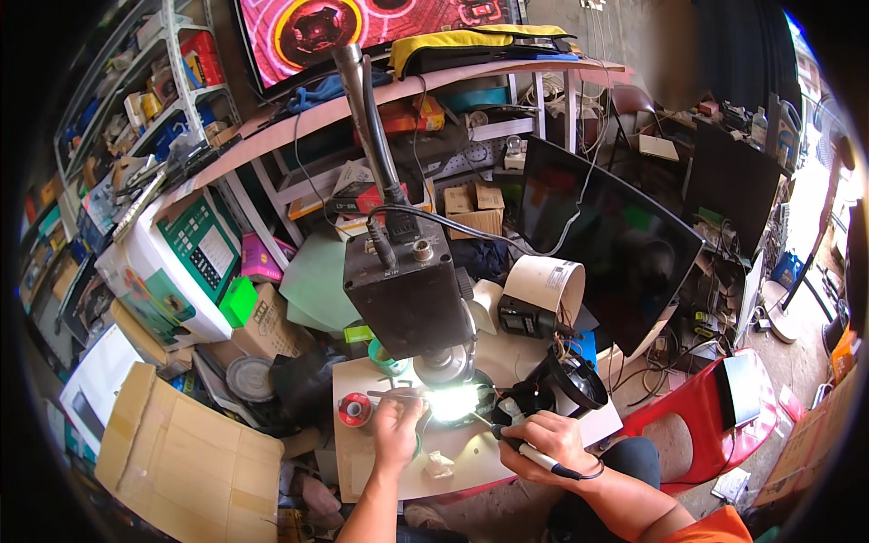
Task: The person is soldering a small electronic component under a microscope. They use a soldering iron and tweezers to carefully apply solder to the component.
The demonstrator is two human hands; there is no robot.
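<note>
Fingers of my left hand [396,436] pinch a thin metal tool that looks like tweezers [398,395], pointing at the lit spot. A black-and-white soldering iron [536,454] with a dark cord is gripped in my right hand [552,441], its tip reaching the edge of the glare. Between both hands lies a small workpiece [453,404], washed out by strong light, so its details are hidden. Right above it hangs a black microscope with a camera box [401,290]. A red spool [354,410], likely solder, sits beside my left hand. Crumpled white tissue [439,464] rests nearer me.
The small pale table [362,462] also bears a green round container [387,359] and black round housings [579,380]. A cardboard box [195,452] stands left, a red plastic chair [665,430] right. Behind are a dark screen panel [606,235] and a lit monitor [362,23].
</note>
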